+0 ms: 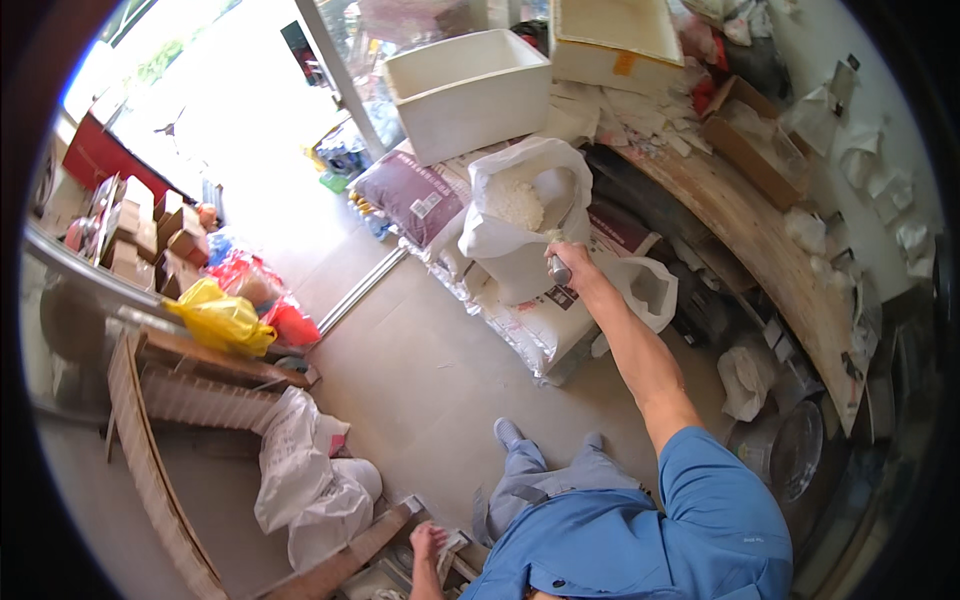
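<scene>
My right arm stretches forward, and my right hand is closed round the grey metal handle of a tool. The tool's far end reaches toward an open white bag, and I cannot make out its shape. Inside the bag lies a heap of off-white, grainy stuff. The bag stands upright on stacked filled sacks. Low in the head view, my left hand hangs by my side with its fingers curled in and nothing visible in it, close to a wooden plank.
Behind the bag stand a white foam box and a second one. A purple-brown sack lies to its left. A wooden bench curves along the right. At left are a yellow plastic bag, cartons and white sacks.
</scene>
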Demonstrator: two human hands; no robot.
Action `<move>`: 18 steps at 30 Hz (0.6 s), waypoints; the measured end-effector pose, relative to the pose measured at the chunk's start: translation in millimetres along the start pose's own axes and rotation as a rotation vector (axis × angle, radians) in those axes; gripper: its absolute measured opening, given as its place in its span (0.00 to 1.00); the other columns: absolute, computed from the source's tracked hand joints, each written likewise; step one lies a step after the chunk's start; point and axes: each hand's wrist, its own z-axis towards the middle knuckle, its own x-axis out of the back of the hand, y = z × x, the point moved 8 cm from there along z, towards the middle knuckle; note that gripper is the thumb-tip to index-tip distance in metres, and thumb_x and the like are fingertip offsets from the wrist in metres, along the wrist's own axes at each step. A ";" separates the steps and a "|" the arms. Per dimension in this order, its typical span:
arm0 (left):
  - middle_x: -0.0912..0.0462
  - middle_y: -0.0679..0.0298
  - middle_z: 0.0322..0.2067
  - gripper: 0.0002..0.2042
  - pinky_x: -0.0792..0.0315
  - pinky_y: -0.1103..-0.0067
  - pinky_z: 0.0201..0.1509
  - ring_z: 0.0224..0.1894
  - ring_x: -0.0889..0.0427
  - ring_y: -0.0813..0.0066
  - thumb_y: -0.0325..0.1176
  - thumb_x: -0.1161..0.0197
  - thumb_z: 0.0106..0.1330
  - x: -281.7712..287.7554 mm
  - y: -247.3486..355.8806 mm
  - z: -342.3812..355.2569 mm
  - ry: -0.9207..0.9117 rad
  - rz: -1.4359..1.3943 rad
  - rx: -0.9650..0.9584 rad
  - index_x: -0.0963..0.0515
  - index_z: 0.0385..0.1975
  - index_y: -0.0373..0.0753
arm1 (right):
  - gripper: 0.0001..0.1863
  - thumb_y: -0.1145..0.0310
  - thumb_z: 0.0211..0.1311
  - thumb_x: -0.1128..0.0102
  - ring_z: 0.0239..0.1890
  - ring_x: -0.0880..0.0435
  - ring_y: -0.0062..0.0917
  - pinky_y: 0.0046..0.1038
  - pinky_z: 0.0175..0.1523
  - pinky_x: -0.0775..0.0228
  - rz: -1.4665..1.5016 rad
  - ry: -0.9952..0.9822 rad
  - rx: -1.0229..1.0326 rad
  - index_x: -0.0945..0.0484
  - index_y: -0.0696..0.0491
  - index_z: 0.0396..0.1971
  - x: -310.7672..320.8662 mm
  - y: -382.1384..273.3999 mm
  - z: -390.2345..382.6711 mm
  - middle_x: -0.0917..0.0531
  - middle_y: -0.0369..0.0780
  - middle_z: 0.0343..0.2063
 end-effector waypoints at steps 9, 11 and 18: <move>0.16 0.54 0.33 0.15 0.24 0.76 0.22 0.26 0.15 0.65 0.30 0.46 0.76 -61.4 163.5 73.3 -0.027 0.128 -0.094 0.28 0.59 0.39 | 0.09 0.68 0.71 0.42 0.19 0.22 0.21 0.22 0.21 0.26 0.179 -0.182 -0.195 0.26 0.57 0.43 37.2 3.1 -31.6 0.22 0.37 0.25; 0.15 0.52 0.35 0.15 0.22 0.74 0.24 0.28 0.13 0.61 0.31 0.45 0.76 -83.3 152.4 70.8 -0.113 0.142 -0.104 0.28 0.60 0.38 | 0.11 0.69 0.70 0.42 0.19 0.22 0.21 0.22 0.21 0.26 0.261 -0.250 -0.237 0.29 0.57 0.47 37.0 6.0 -41.7 0.23 0.36 0.26; 0.12 0.55 0.39 0.17 0.19 0.69 0.30 0.31 0.11 0.60 0.34 0.45 0.76 -99.6 76.5 37.5 -0.079 0.196 0.069 0.26 0.61 0.39 | 0.06 0.74 0.62 0.37 0.20 0.18 0.24 0.26 0.20 0.25 -0.162 -0.108 -0.126 0.20 0.61 0.29 44.8 -25.0 -41.8 0.17 0.43 0.22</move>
